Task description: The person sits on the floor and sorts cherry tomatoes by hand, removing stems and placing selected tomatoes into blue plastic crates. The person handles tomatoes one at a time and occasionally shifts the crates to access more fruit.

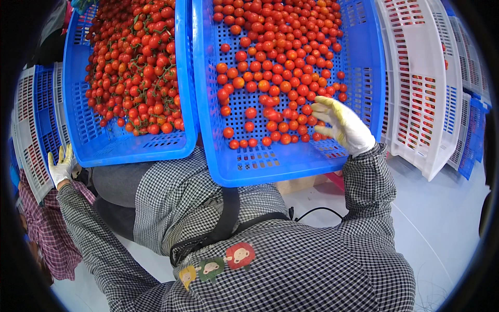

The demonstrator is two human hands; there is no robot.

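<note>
Before me two blue plastic crates stand side by side. Cherry tomatoes (134, 91), many still on green stems, heap up in the left crate (128, 153). Loose cherry tomatoes (286, 85), mostly without stems, are spread over the perforated floor of the right crate (273, 170). My right hand (341, 126), in a white glove stained yellow-green, is over that crate's near right corner, fingers apart and nothing visible in it. A few tomatoes (271, 114) left of it look blurred. Far left, my left hand (63, 165), gloved alike, has spread fingers beside the left crate's outer corner.
White crates (409, 85) with tomatoes showing through their slots stand at the right. More white and blue crates (29, 117) are at the left, near a person's checked garment (50, 238). A black cable (319, 209) shows below the right crate.
</note>
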